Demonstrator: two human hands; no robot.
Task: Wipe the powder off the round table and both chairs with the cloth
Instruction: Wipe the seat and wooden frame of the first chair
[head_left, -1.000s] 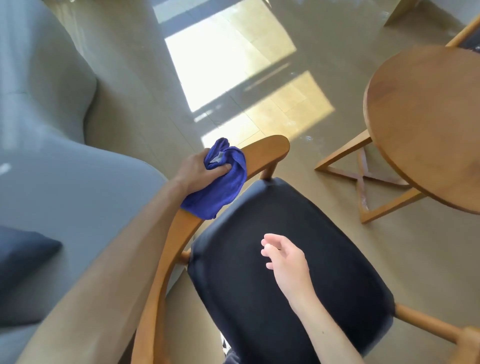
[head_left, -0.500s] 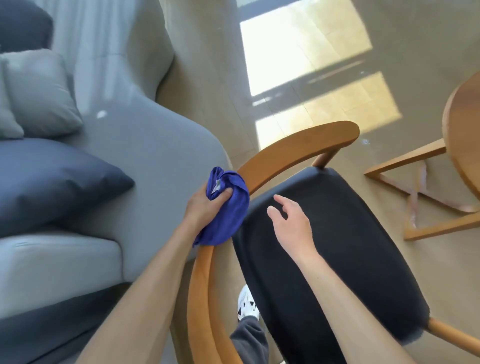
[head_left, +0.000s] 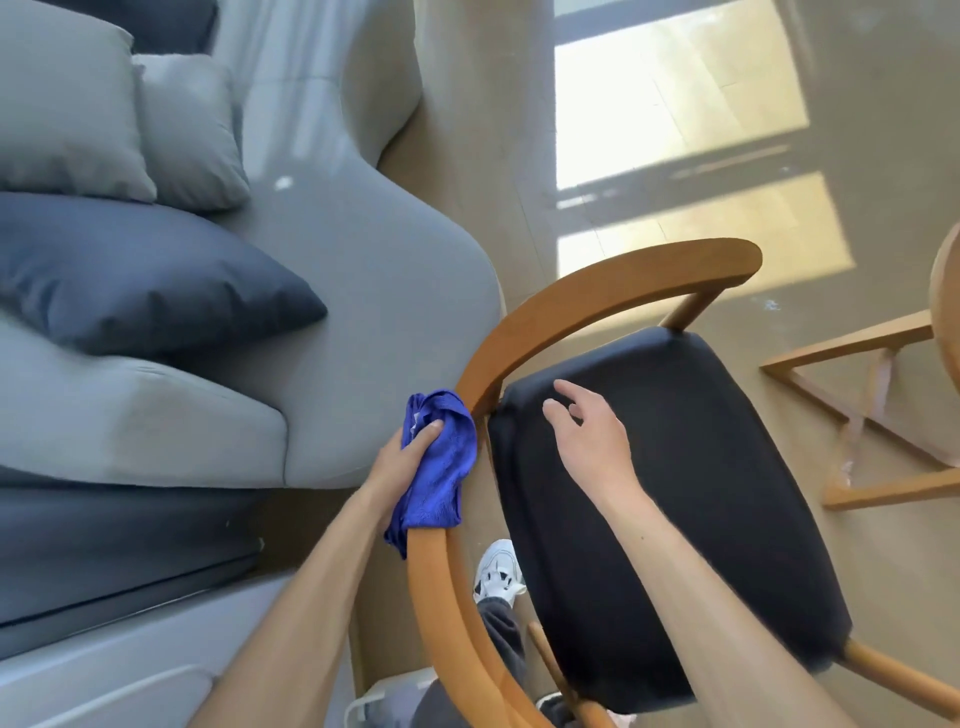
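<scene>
On the curved wooden backrest rail (head_left: 587, 301) of the black-seated chair (head_left: 675, 493), the left hand (head_left: 402, 457) grips the crumpled blue terry cloth (head_left: 441, 467); the right hand (head_left: 587, 436) hovers loosely spread over the seat. Bunched so, the cloth could skip powder on the rail's underside or slip off the narrow curve.

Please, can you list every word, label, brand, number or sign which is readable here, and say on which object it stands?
None: no readable text shows in this view.
The blue cloth has a small pale tag at the left hand's fingertips; nothing on it can be read.
The white shoe has dark marks, no legible brand.
</scene>
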